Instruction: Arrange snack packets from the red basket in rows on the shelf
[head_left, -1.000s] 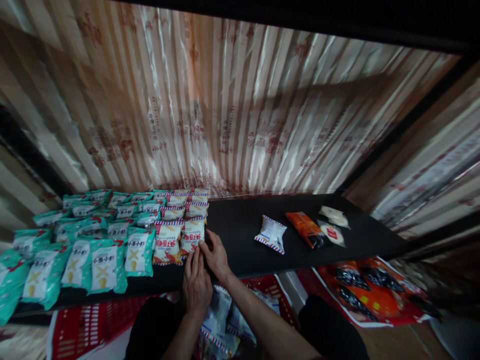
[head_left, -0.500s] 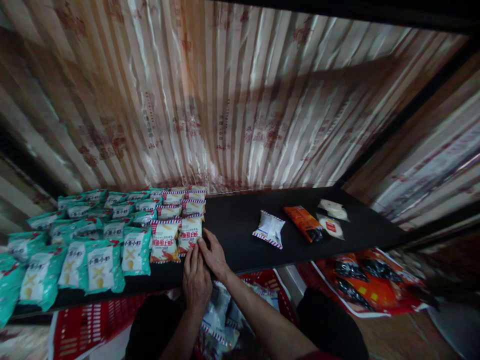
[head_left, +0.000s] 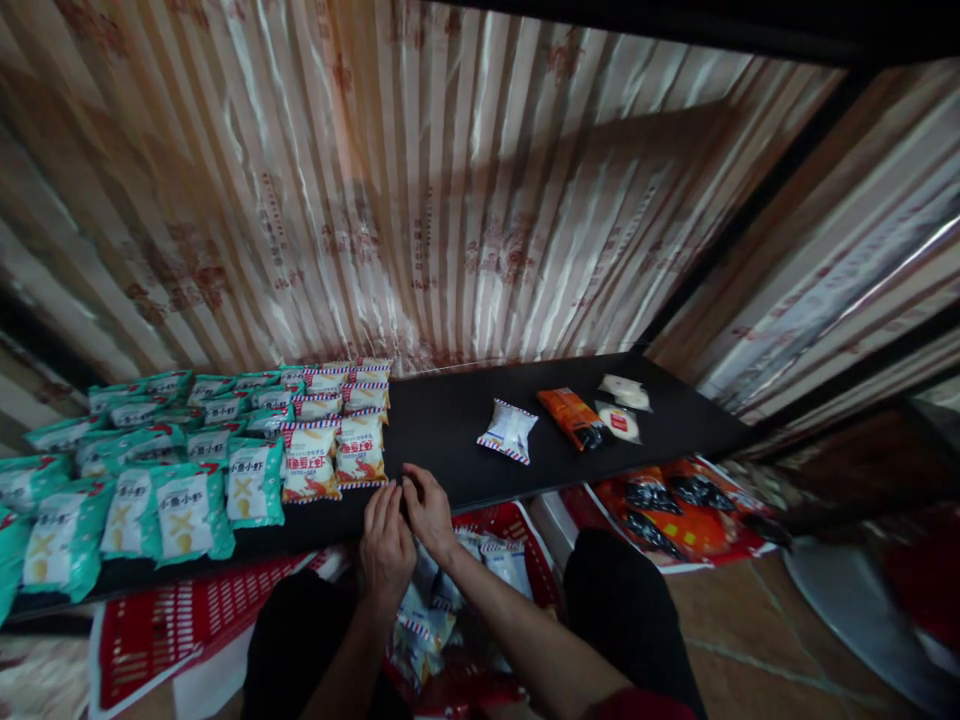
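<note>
Side by side at the front edge of the black shelf (head_left: 442, 430) are my left hand (head_left: 387, 545) and my right hand (head_left: 430, 512). Both hold nothing, and their fingers are slightly apart. Just beyond my left fingertips lies a white and red snack bag (head_left: 361, 448), the front one of its column. Another such bag (head_left: 310, 462) sits to its left, with more rows behind. Several teal snack bags (head_left: 185, 512) fill the shelf's left part. Below my forearms, a red basket (head_left: 534, 540) holds blue and white bags (head_left: 427, 605).
Right of centre on the shelf lie a silver-white bag (head_left: 508, 431), an orange bag (head_left: 571, 418) and two small clear packets (head_left: 619, 422). Under the shelf are a red basket at left (head_left: 161, 630) and orange packages at right (head_left: 690, 530). A striped curtain (head_left: 450, 200) hangs behind.
My hands have come away from the front white and red bag toward the shelf edge. The view has shifted, so the shelf items appear further left and slightly higher.
</note>
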